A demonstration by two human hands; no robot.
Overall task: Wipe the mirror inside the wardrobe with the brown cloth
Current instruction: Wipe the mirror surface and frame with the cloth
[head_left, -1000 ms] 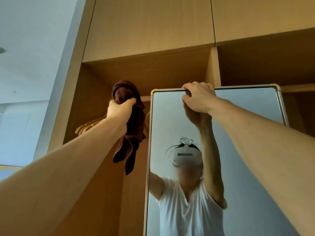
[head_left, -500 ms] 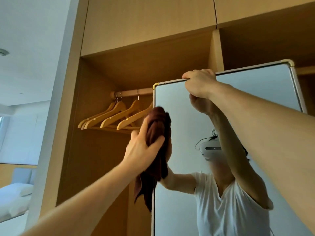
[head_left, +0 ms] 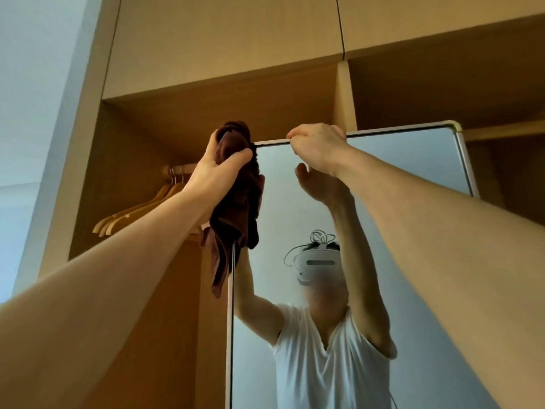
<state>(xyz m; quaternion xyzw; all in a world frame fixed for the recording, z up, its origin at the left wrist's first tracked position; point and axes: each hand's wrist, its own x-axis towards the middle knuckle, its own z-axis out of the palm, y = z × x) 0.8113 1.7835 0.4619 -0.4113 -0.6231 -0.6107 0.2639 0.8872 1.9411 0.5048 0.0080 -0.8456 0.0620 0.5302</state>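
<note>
Soft daylight comes in from well left of my left hand, turning the wall out there pale and bluish. Above my fingertips the wardrobe recess sinks into warm brown shadow. The brown cloth I'm gripping reads nearly black, folds barely showing. Right of my right hand the mirror gives a flat, cool grey. My forearms stretch and bulge toward the bottom corners; everything looks slightly soft.

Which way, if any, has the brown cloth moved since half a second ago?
Yes, up: the brown cloth was below the top left corner of the mirror; now it covers it.
</note>
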